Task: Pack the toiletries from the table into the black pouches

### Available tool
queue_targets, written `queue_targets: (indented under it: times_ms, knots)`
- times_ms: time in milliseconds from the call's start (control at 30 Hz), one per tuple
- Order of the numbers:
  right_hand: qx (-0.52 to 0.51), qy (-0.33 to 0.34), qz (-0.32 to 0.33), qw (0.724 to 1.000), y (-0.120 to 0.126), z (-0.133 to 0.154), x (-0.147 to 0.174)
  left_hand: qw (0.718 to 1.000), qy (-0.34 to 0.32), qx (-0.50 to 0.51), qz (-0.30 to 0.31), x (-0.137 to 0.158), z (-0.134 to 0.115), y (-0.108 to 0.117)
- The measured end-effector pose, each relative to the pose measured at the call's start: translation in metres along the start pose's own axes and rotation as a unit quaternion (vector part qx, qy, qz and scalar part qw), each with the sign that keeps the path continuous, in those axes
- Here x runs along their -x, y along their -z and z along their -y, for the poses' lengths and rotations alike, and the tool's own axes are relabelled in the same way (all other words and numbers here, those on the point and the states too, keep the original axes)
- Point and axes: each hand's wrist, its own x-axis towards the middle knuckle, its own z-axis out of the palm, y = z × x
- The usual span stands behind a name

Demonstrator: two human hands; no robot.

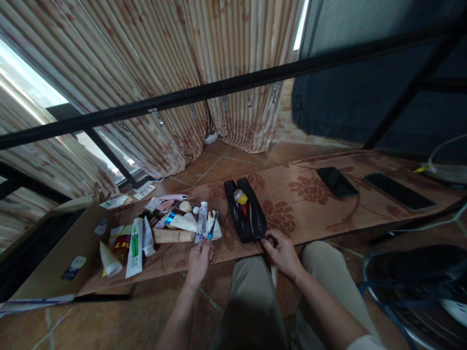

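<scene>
At the far left, a flat sheet of cardboard [54, 262] is seen lying on the tiled floor, with a floral mat [328, 204] stretched out to its right. On the left part of the mat a heap of toiletries [160, 228] is spread: a white and green tube [134, 247] lying with its long axis running away from the person, a beige tube [173, 236] lying crosswise, and a small clear bottle [202, 221] pointing away toward the curtains [164, 73].

The left hand [200, 260] is extended forward from the lower edge of the view, forearm angled up and slightly right, back of the hand upward. Its fingers are curled together at the near end of a blue-tipped slender item [212, 227], which appears to be pinched at the fingertips; the item's long axis slants away from the person and slightly right.

To the right, a black pouch [245, 211] is placed open on the mat, just beside the heap. Its long axis runs from the person's side away and slightly to the left, the open top facing up, with a yellow-capped item [241, 197] and red contents seen inside.

The right hand [282, 253] is brought in from the lower right, forearm slanting up and left. Its fingers are closed in a pinch at the pouch's near end, where the zipper edge lies.

Further right, two dark phones [337, 181] are laid flat on the mat, well apart from the hands.
</scene>
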Motion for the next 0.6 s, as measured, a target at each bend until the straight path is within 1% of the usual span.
queue_targets:
  times_ms: [300, 600]
  knots:
    - [-0.003, 0.003, -0.001, 1.000, -0.0009, -0.0016, -0.0003, 1.000, -0.004, 0.004, -0.004, 0.0006, -0.0017, -0.0008]
    - [-0.010, 0.007, 0.003, 1.000, -0.0005, -0.0011, 0.0002, 1.000, -0.019, 0.001, -0.001, -0.0015, 0.0046, 0.0005]
